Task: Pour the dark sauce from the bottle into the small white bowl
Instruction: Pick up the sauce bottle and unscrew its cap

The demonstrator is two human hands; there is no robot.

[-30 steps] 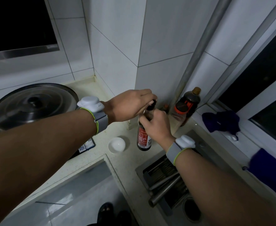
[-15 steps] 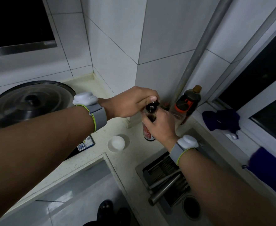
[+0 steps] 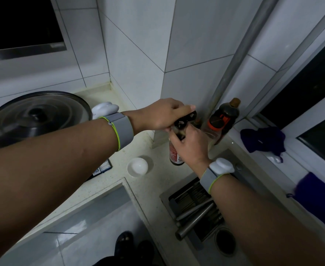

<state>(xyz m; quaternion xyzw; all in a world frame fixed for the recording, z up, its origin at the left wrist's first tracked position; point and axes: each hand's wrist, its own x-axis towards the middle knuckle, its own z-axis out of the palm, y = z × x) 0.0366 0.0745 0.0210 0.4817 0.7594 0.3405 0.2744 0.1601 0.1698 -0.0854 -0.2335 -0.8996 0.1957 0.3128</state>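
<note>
The step in hand is opening the bottle, with no pouring begun. The right hand (image 3: 191,148) has its grip closed around the neck and shoulder of the dark sauce bottle (image 3: 174,153), which stands upright on the pale speckled desk (image 3: 157,179), close to the tiled wall corner. The left hand (image 3: 164,114) reaches over the top, its grip pinched on the black flip cap (image 3: 185,120), which looks hinged open beside the mouth; whether the spout is fully clear I cannot tell.

The small white bowl (image 3: 138,167) sits on the desk just left of the bottle, apart from it, and appears empty. A second dark bottle with an orange label (image 3: 224,120) stands behind, near the wall pipe, and a lidded pan (image 3: 33,116) lies well to the left.

Next, in my judgement, the left hand should let the cap go or hold it back, while the right lifts the bottle, carries it over the bowl and tips it slowly, since the bowl is shallow and a fast stream could splash.
</note>
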